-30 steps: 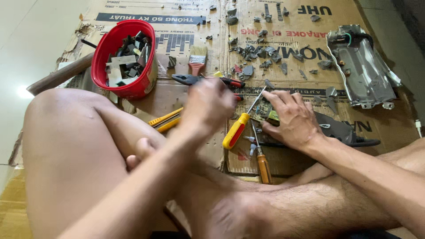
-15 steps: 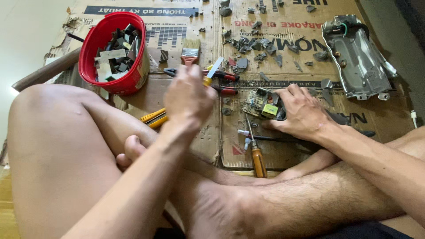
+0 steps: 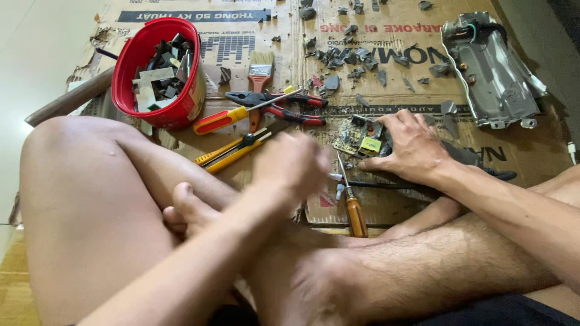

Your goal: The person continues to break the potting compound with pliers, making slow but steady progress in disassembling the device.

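The right hand (image 3: 412,145) lies flat on the cardboard (image 3: 386,205), fingers pressing a green circuit board (image 3: 357,137), which sits just left of it. The left hand (image 3: 290,164) is blurred, its grip cannot be told. A red-handled screwdriver (image 3: 232,116) and pliers (image 3: 275,102) lie beyond it, beside a red bucket (image 3: 158,72)

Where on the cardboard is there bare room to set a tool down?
Bare cardboard lies below the grey metal housing, right of the right hand. Crowded: the red and yellow screwdriver, red-handled pliers and red plastic bucket, plus grey scraps at the top.
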